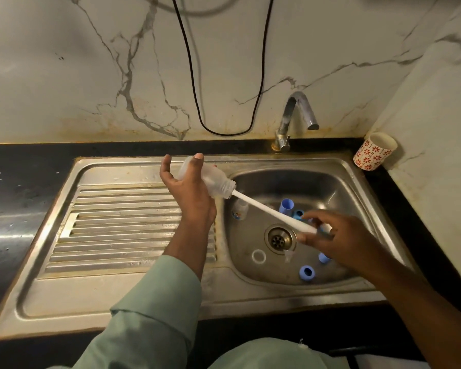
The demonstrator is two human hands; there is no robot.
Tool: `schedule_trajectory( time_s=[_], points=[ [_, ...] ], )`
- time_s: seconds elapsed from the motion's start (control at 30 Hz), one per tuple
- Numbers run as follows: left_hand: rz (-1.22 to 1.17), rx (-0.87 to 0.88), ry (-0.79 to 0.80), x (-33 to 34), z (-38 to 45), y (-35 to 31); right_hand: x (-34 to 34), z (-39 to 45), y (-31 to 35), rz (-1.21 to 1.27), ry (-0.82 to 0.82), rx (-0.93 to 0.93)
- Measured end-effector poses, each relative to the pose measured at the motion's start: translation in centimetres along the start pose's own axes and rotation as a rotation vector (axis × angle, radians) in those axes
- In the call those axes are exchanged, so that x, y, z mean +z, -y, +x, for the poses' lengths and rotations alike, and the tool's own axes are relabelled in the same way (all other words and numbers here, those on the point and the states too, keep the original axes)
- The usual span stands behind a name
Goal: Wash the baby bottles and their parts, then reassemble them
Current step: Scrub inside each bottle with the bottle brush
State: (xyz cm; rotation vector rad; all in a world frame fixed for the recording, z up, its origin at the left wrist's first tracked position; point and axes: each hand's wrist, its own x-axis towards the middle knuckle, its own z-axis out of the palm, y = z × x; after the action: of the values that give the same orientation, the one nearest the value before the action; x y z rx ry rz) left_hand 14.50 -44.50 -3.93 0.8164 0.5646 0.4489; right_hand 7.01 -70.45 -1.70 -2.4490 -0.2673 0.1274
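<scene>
From the head camera, the scrubbing is on. The left hand cradles a clear bottle, thumb curled over its upper side and the other fingers underneath, holding it nearly level above the edge where the draining board meets the sink. The bottle's open mouth points down toward the right hand, and out of that mouth runs the white handle of a brush; its bristle end sits inside the neck. The right hand pinches the far end of that handle between thumb and fingertips, above the drain.

Below that grip, the rest of the job waits in the basin. A second small bottle stands just under the brush handle. A blue cap and a blue ring lie just beyond the right fingers, another blue ring and a blue piece sit nearer the person, with a white ring and a clear teat beside the drain.

The tap shows no water running. My read: early going, first bottle being brushed, everything else apart and not visibly washed, no reassembly begun.
</scene>
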Motion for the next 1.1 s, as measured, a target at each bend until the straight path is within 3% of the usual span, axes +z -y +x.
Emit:
schedule_trajectory(
  time_s=[0.17,0.33,0.47,0.63,0.87,0.97,1.1],
  points=[
    [-0.008,0.022,-0.053,0.1,-1.4,0.3,-1.2,0.0,-1.0,-0.175,-0.066,-0.194],
    [-0.045,0.036,-0.103,0.8,-3.2,0.6,-1.5,0.2,-2.6,-0.057,0.009,-0.046],
    [-0.034,0.055,-0.119,1.4,-4.2,1.6,-2.4,0.4,-4.0,-0.097,0.059,-0.18],
    [0.001,0.061,-0.151,1.3,-5.1,2.8,-3.3,0.7,-5.4,-0.223,-0.101,-0.296],
    [0.003,0.078,-0.171,1.8,-5.0,3.4,-3.2,0.9,-6.2,-0.157,0.056,-0.281],
    [-0.037,0.056,-0.168,1.9,-5.0,3.3,-3.6,1.3,-6.8,-0.241,-0.004,-0.351],
    [-0.121,-0.028,-0.173,2.0,-4.9,2.9,-3.5,1.7,-7.5,-0.163,-0.07,-0.31]
  ],
)
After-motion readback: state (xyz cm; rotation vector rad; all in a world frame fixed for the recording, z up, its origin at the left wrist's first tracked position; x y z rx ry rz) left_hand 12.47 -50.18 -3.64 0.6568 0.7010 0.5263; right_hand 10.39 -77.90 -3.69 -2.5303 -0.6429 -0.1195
